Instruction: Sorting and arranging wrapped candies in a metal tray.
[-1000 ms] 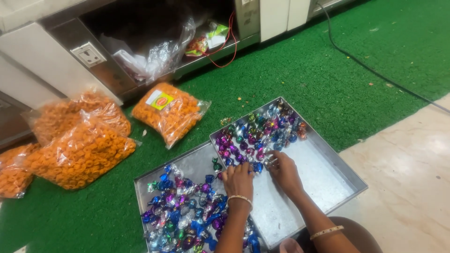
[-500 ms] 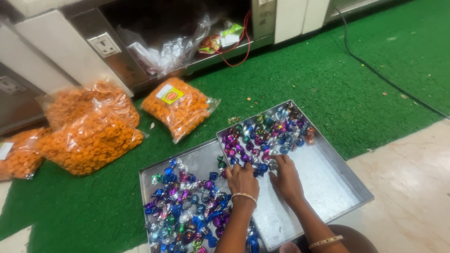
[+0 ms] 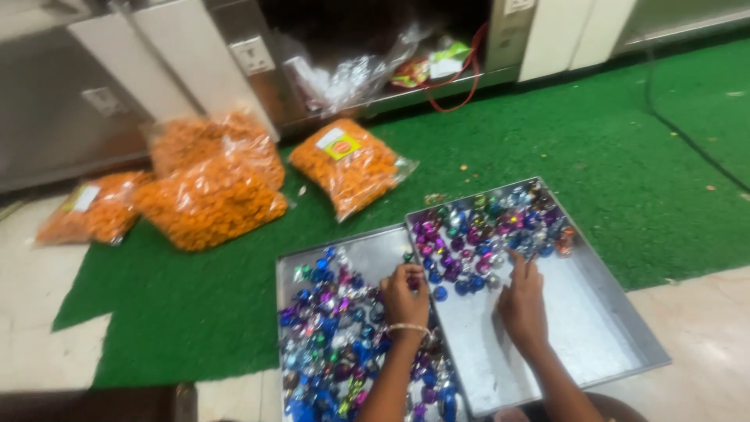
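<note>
Your left hand [image 3: 404,298] pinches a purple sweet [image 3: 412,283] at the trays' shared edge. Your right hand [image 3: 522,301], fingers loosely spread and holding nothing, rests on the right tray [image 3: 625,344]; bare metal lies lower right.

— Bright enough, even overhead light; soft shadows only. The trays [image 3: 594,328] throw a dull glare.

— Sharp?

— No, smeared all over, probably the camera moving. Foil sweets [image 3: 484,230] glint but blur together; the shelf [image 3: 351,31] is dark.

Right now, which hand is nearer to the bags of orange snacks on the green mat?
Left. The left hand rests on the left tray's wrapped candies, closer to the orange snack bags; the right hand lies farther off in the right tray.
</note>
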